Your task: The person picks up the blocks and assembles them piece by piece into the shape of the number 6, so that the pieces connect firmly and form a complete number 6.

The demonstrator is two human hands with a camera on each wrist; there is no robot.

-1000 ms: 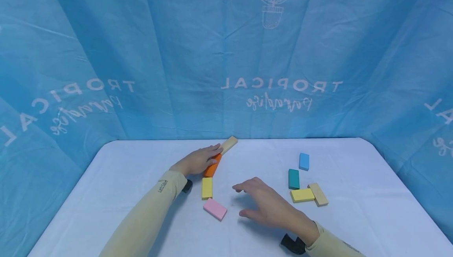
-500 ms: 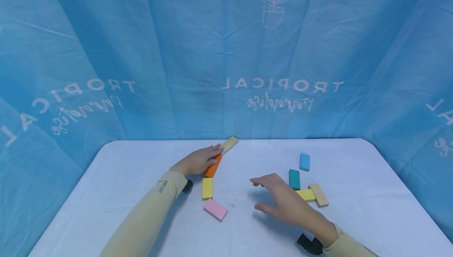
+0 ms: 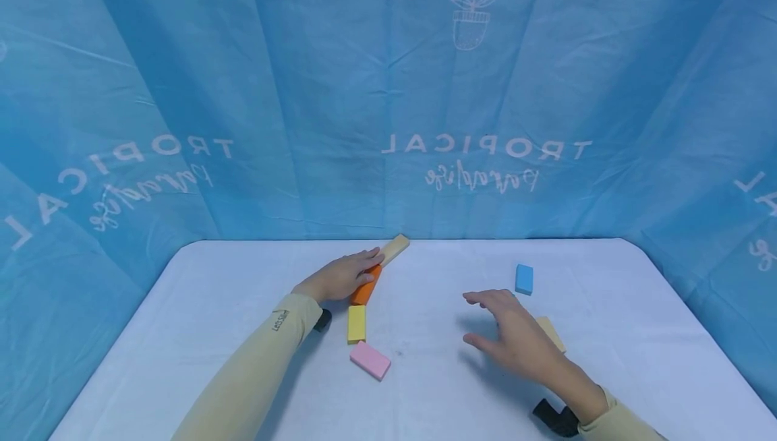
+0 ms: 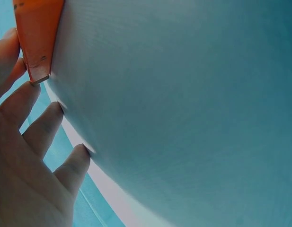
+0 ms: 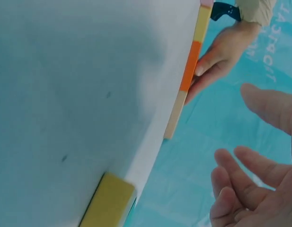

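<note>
A: Where do we find the orange block (image 3: 365, 294), taken from the left hand (image 3: 338, 276)?

B: Right under its fingers. In the head view we see the hand coming in from the block's left side and resting on it, the thumb lying across it and the longer fingers reaching over the place where it meets the long pale block (image 3: 395, 250)

A: Would we call that a pinch?

B: We'd call it spread. In the left wrist view the fingers fan out, fairly straight, with tips against one edge and the end of the orange block. How hard they press, we can't tell

A: And what do we have at the block's other end?

B: The left-hand yellow block (image 3: 357, 324) touches it there, nearer to us, and the pink block (image 3: 370, 361) meets that one at a slant, so we see a bent row of four on the white table (image 3: 437, 414)

A: What about the right hand (image 3: 519, 336)?

B: It hovers above the table, well apart from the orange block, its fingers softly bent and its thumb held away from them. In the right wrist view we find another yellow block (image 5: 108, 201) apart from those fingers; in the head view the short pale block (image 3: 551, 334) shows partly behind the hand, and the blue block (image 3: 525, 280) lies farther back
</note>
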